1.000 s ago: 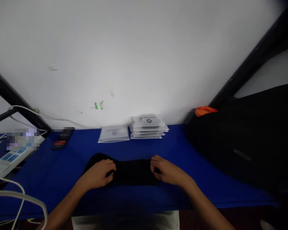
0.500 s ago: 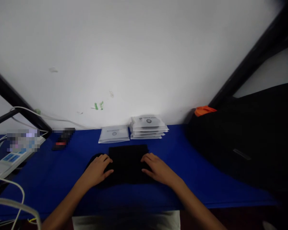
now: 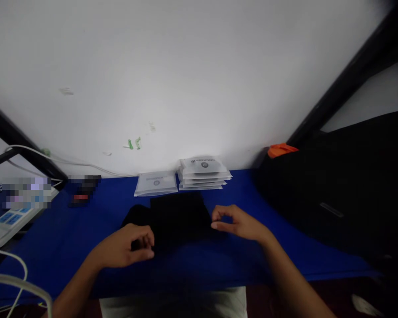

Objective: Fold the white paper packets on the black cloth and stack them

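Dark black cloth point(image 3: 181, 218) lies on the blue table cover, with a flat rectangular part at the middle and a rounded part at its left. At the cloth's lower left edge is my left hand point(image 3: 129, 245), its fingers curled toward the thumb; what is between the fingertips is too dark to tell. My right hand point(image 3: 237, 221) is at the right edge of the cloth, fingers bent and thumb close to the index fingertip. Whether it pinches the cloth's edge is hard to make out.
Behind the cloth are a flat white packet point(image 3: 155, 183) and a stack of several similar packets point(image 3: 204, 172). A big black item point(image 3: 334, 190) with orange fabric point(image 3: 281, 150) fills the right. On the left are a power strip point(image 3: 16, 218), cables and a dark blurred object point(image 3: 85, 191).
Both hands have come off the top of the cloth. My left hand moved toward me and curled; my right hand moved outward to the right edge, its fingers bending in. The view shifted slightly.
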Available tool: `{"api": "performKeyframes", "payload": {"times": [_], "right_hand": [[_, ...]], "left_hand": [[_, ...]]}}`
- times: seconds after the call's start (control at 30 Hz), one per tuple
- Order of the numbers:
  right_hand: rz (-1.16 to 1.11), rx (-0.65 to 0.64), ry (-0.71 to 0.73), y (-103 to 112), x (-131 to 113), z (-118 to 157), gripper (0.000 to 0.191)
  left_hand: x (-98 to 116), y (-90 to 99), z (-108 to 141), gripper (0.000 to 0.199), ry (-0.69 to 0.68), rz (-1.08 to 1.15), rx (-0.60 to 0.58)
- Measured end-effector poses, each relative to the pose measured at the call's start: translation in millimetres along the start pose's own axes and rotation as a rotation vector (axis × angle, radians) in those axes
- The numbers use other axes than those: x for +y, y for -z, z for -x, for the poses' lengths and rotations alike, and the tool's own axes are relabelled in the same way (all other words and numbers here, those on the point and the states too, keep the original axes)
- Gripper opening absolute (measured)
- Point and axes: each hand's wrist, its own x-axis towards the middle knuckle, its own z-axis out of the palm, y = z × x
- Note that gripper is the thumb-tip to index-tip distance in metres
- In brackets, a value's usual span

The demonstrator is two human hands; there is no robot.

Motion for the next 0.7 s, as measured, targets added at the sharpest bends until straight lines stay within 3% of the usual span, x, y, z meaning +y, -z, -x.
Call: {"api": "performKeyframes", "payload": {"times": [0.07, 0.13, 0.2, 0.3, 0.4, 0.7], "right_hand": [[-0.024, 0.122, -0.005, 17.8, 3.9, -5.4, 0.027], [0.126, 0.372, 0.011, 30.1, 14.0, -20.5, 0.024], [0.379, 0.505, 0.024, 36.0, 28.3, -40.8, 0.027], [0.778, 0.471, -0.025, 36.0, 48.5, -68.6, 0.047], [1.006, 0.443, -0.073, 32.4, 59.2, -84.9, 0.049], [1.109, 0.479, -0.068, 35.8, 56.1, -100.5, 0.022]], "left_hand": [[5.0, 4.9, 2.7, 0.022, -0.013, 0.16, -0.113], [0.7, 4.1, -4.3, 0.024, 0.015, 0.13, -0.045], [-10.1, -2.4, -16.2, 0.026, 0.06, -0.032, 0.07], [-30.4, -17.4, -30.4, 0.047, 0.123, -0.276, 0.13], [-45.6, -29.4, -33.9, 0.059, 0.143, -0.361, 0.135], [-49.4, -35.2, -30.1, 0.058, 0.144, -0.333, 0.159]]}}
